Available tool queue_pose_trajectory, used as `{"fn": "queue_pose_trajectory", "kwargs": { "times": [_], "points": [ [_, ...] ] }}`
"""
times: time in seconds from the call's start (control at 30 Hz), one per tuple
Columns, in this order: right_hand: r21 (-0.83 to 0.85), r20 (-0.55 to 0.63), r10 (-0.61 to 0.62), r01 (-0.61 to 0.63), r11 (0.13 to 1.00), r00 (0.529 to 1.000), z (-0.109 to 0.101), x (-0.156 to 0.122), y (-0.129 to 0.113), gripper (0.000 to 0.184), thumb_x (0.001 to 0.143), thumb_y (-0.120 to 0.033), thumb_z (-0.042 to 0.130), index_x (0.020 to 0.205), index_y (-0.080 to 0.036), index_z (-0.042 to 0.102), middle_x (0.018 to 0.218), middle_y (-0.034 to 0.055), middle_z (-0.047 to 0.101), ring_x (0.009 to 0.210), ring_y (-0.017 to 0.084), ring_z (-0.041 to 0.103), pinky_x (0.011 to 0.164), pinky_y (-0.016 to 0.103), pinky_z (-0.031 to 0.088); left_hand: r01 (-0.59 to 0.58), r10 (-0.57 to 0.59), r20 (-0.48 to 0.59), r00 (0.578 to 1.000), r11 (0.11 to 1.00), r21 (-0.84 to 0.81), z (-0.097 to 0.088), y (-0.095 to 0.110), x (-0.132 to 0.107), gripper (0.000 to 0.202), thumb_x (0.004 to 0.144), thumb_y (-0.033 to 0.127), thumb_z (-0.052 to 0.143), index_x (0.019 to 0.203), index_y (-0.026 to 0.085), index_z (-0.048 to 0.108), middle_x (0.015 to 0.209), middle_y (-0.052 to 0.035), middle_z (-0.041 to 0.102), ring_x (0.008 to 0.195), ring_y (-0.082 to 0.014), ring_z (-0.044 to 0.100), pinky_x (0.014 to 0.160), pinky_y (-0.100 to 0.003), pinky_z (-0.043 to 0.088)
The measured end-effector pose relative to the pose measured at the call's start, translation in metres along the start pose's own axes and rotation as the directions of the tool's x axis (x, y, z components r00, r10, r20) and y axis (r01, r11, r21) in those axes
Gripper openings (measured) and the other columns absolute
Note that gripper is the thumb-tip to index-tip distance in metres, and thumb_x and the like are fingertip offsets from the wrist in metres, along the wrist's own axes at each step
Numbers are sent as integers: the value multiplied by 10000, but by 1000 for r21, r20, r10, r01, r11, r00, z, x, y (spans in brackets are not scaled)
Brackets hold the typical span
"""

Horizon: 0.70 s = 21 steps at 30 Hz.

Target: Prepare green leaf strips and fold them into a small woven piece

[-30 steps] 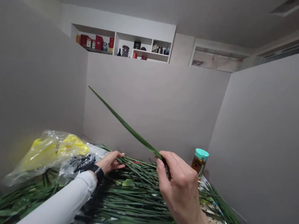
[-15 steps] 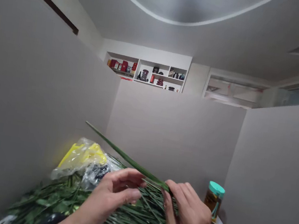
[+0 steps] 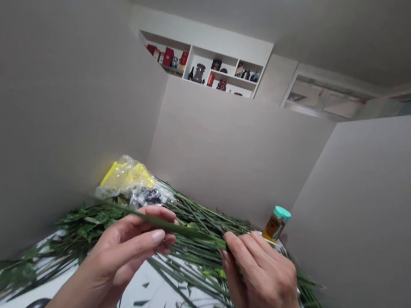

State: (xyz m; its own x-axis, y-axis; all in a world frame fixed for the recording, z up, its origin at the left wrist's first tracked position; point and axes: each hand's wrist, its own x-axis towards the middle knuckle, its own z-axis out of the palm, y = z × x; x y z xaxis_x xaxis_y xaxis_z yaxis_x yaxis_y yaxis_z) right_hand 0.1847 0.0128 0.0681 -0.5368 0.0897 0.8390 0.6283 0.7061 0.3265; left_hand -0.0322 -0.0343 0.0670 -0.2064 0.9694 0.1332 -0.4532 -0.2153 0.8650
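Left hand [image 3: 125, 250] and right hand [image 3: 259, 280] pinch one leaf [image 3: 193, 232] — its right end hidden behind fingers [image 3: 243, 247].

I note my left hand [image 3: 125, 252] is off the pile of stems [image 3: 200, 212], where it lay a second ago. It now pinches the long leaf [image 3: 193, 232] together with my right hand [image 3: 263, 286]. The leaf, earlier slanting tip-up to the left, now runs almost level between both hands.

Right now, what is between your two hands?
In the head view, one long green leaf bridges the gap: the left hand pinches it and the right hand grips it farther along. Behind lies a pile of green stems.
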Motion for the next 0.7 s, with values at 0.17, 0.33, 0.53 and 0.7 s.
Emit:
{"fn": "queue_pose_trajectory", "kwargs": {
  "times": [0.17,0.33,0.53,0.7],
  "points": [
    [-46,72,50,-47,998,996,-17,-38,-20,104,917,-96,539,983,-111,618,704,63,676,632,184,605,629,307,478,44,-45,13,999,996,76,-9,-26,-19,186,697,324,835,858,249,779,862,-8,710,796,-160,660,708,-190,538],
    [52,143,100,-109,993,985,-23,-77,-37,122,898,-117,582,1016,-111,611,702,70,683,607,191,608,565,309,468,-4,-3,40,999,987,163,-15,-53,-22,116,683,302,830,713,217,759,715,11,658,625,-130,603,613,-211,481],
    [184,146,191,-216,959,971,-19,-99,-40,111,903,-93,545,962,-165,605,647,35,680,534,170,617,484,291,443,5,-14,33,999,966,258,-28,-71,-17,132,717,303,808,663,213,728,645,17,632,615,-129,570,615,-212,454],
    [188,145,267,-292,938,953,-18,-103,-27,119,927,-139,528,917,-222,613,649,17,710,528,180,666,475,283,483,-12,26,-49,998,964,265,-37,-69,-16,161,686,322,828,637,210,722,650,-1,637,621,-150,567,601,-242,466]
  ]
}}
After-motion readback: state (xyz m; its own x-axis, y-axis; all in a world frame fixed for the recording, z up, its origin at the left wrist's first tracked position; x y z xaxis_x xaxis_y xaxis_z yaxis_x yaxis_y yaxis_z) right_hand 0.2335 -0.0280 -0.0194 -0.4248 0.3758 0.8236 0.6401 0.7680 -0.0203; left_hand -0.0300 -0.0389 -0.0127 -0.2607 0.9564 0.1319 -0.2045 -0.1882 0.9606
